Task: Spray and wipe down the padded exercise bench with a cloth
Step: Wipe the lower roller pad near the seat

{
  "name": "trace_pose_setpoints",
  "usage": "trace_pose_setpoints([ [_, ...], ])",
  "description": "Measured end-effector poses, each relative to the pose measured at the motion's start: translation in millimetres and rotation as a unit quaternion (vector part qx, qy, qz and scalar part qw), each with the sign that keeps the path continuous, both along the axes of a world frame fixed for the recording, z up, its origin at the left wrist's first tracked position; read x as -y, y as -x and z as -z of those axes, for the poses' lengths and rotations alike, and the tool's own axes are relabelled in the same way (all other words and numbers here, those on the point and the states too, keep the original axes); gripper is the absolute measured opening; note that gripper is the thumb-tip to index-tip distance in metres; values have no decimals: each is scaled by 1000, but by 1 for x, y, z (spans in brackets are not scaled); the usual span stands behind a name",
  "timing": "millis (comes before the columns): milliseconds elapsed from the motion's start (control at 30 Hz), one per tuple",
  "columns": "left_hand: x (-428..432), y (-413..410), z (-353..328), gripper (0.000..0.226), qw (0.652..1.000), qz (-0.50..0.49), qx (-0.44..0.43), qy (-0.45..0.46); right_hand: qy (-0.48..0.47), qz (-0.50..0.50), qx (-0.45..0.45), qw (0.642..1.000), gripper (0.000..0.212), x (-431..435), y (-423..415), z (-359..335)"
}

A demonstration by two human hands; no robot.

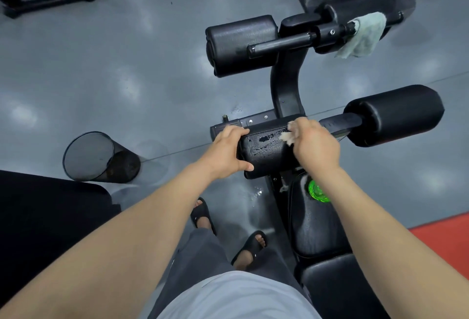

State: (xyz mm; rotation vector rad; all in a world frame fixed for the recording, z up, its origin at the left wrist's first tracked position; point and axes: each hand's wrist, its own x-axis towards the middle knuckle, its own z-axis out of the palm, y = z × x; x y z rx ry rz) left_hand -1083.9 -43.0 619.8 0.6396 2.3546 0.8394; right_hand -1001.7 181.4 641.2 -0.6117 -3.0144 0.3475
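The left hand [228, 151] clamps the outer end of the left roller pad [266, 148], fingers curled over the far edge and thumb on the near face. This is judged to brace the pad against turning or shifting under wiping pressure. The right hand [314, 146] is closed on a crumpled pale cloth [286, 137], of which only a small wad shows past the fingers, and presses it on the top of the same pad at its inner end. The pad is black vinyl. Its upper surface carries a patch of liquid film and droplets between the two hands, so this area is sprayed but not yet wiped dry. A green bottle [318, 191], judged to be the sprayer, rests on the seat pad [314, 232] below the right wrist, within reach for the next application. The right roller pad [396, 115] and the upper roller pad [241, 44] show no visible wetting. A pale green towel [363, 34] hangs on the upper bar.
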Motion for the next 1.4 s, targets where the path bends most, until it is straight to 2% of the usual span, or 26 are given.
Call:
trace_pose_setpoints([
  [67, 2, -2, 4, 106, 1000, -11, 4, -11, 8, 49, 0, 999, 22, -5, 5, 0],
  [133, 4, -3, 7, 107, 1000, -22, 13, -15, 16, 50, -3, 999, 18, 7, 8, 0],
  [300, 4, -2, 3, 105, 999, -27, 14, -26, 52, -90, 6, 995, 22, 59, 4, -2],
  [400, 4, 0, 1, 105, 999, -24, 14, -24, 28, -119, 15, 992, 26, 50, 4, -4],
  [567, 7, -2, 7, 111, 999, -33, 19, -30, -2, 4, 15, 1000, 24, 4, 3, -2],
  [667, 9, -7, 11, 119, 997, -56, 28, -34, 1, 43, 9, 999, 20, 11, 4, -1],
  [733, 10, -7, 11, 119, 998, -55, 26, -35, 15, 23, -1, 1000, 19, 31, 6, -2],
  [900, 9, -3, 8, 118, 999, -45, 13, -23, 71, -108, 24, 991, 28, 84, 13, -8],
  [1000, 8, -3, 8, 118, 999, -39, 11, -20, 58, -162, 27, 985, 35, 77, 14, -10],
  [1067, 8, -3, 6, 117, 999, -39, 14, -16, 36, -159, 22, 986, 34, 57, 10, -7],
  [1167, 9, -2, 2, 116, 999, -39, 21, -15, 5, -93, 4, 996, 34, 30, 7, -4],
  [1267, 9, -2, 1, 115, 999, -40, 26, -12, -11, -59, -12, 998, 22, 36, 8, -1],
  [1333, 9, -2, 0, 115, 999, -39, 26, -8, 13, -81, -11, 997, 17, 53, 10, 0],
  [1400, 7, -2, -1, 115, 999, -37, 22, -6, 32, -132, 3, 991, 22, 68, 8, 1],
])
